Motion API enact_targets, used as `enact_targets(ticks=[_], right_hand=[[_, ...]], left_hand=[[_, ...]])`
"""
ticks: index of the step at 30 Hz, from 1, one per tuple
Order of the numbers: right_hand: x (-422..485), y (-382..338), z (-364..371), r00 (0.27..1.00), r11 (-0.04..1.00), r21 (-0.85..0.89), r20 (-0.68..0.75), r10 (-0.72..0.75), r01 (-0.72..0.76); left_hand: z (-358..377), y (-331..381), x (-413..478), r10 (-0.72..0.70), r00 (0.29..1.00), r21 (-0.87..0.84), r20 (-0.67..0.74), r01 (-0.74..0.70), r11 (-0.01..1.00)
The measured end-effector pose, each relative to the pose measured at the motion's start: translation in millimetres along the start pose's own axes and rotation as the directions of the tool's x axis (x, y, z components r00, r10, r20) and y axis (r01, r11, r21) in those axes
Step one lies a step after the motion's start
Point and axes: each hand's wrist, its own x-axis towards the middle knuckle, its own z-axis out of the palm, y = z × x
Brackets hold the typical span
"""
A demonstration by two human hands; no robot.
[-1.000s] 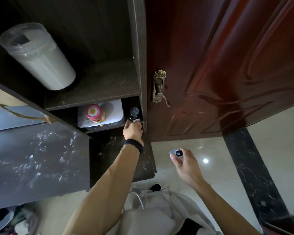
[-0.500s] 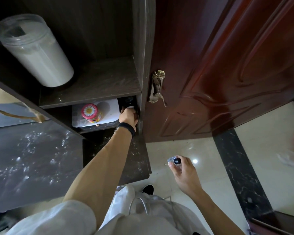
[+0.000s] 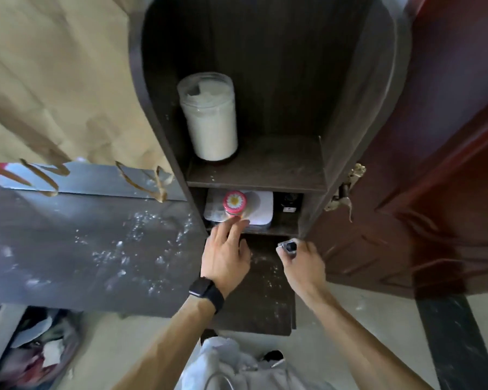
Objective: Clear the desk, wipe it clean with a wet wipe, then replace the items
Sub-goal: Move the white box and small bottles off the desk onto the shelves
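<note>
Tall jar on upper shelf; below, small jar atop flat box, desk left.

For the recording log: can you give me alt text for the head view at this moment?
The left hand reaches into a dark shelf unit's lower compartment, fingers at a pink-lidded jar beside a white box; the right hand grips a small dark object. A white-filled canister stands on the upper shelf; the desk is dust-speckled.

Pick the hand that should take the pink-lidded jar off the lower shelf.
Left. The left hand is empty, its fingers already at the jar; the right hand holds a small object.
</note>
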Motion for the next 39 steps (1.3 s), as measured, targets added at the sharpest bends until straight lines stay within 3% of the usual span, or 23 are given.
enact_targets(ticks=[3, 7, 11, 15, 19, 22, 28, 31, 39], right_hand=[[30, -32, 6, 0.998, 0.998, -0.054, -0.065, -0.019, 0.016], [54, -51, 19, 0.990, 0.992, -0.035, -0.077, 0.120, -0.123], [58, -62, 29, 0.967, 0.967, -0.029, -0.050, 0.251, -0.252], [47, -67, 31, 0.961, 0.964, 0.020, -0.070, 0.266, -0.265], [9, -58, 38, 0.979, 0.986, 0.054, -0.127, 0.162, -0.157], [-6, -44, 45, 0.990, 0.999, -0.017, -0.138, 0.029, -0.032], [-1, -35, 41, 0.998, 0.969, -0.240, 0.009, -0.056, 0.057], [4, -34, 36, 0.995, 0.955, -0.289, 0.087, -0.041, 0.065], [20, -49, 30, 0.995, 0.963, -0.258, 0.048, 0.090, -0.074]], left_hand=[[-46, -15, 16, 0.186, 0.974, 0.260, -0.131, -0.148, 0.954], [-83, -30, 36, 0.262, 0.965, 0.530, -0.019, -0.212, 0.821], [-95, -42, 48, 0.275, 0.959, 0.602, 0.063, -0.256, 0.756], [-95, -51, 50, 0.280, 0.956, 0.569, 0.090, -0.280, 0.773], [-92, -55, 50, 0.293, 0.952, 0.523, 0.092, -0.296, 0.799], [-87, -57, 52, 0.301, 0.952, 0.495, 0.059, -0.290, 0.819], [-83, -61, 53, 0.323, 0.946, 0.452, 0.022, -0.298, 0.841], [-82, -63, 53, 0.336, 0.941, 0.434, 0.039, -0.319, 0.843], [-81, -65, 55, 0.350, 0.935, 0.429, 0.055, -0.339, 0.837]])
